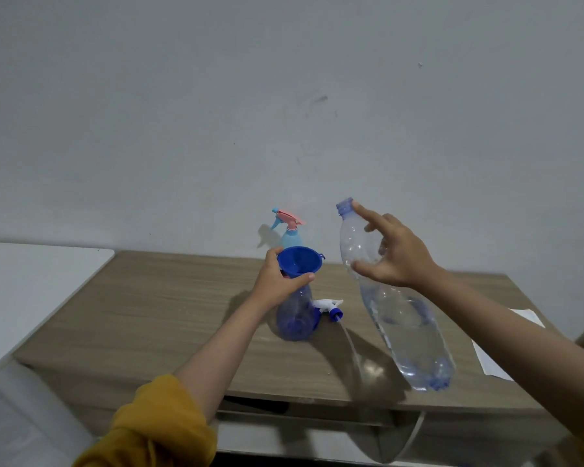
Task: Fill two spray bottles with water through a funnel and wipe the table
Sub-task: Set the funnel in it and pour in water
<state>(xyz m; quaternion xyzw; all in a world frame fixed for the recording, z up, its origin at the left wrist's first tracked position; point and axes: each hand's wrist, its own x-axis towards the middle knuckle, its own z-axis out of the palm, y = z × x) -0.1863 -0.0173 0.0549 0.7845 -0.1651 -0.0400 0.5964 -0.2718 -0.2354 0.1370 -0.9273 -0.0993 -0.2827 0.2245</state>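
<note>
Water bottle (390, 291), clear thin plastic and uncapped, hangs tilted above the table (169, 318) in the right hand (397, 256), thumb and fingers curled round its upper body, forefinger out by the neck. Nearly empty, it likely handles light and crushable. Left hand (277, 281) grips the funnel (299, 261) on the blue spray bottle (295, 315); a second spray bottle (290, 232) stands behind.

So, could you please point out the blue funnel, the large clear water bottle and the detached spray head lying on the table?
blue funnel (300, 261), head view, inner cone wall.
large clear water bottle (402, 318), head view, mid body.
detached spray head (327, 305), head view, white trigger part.
</note>
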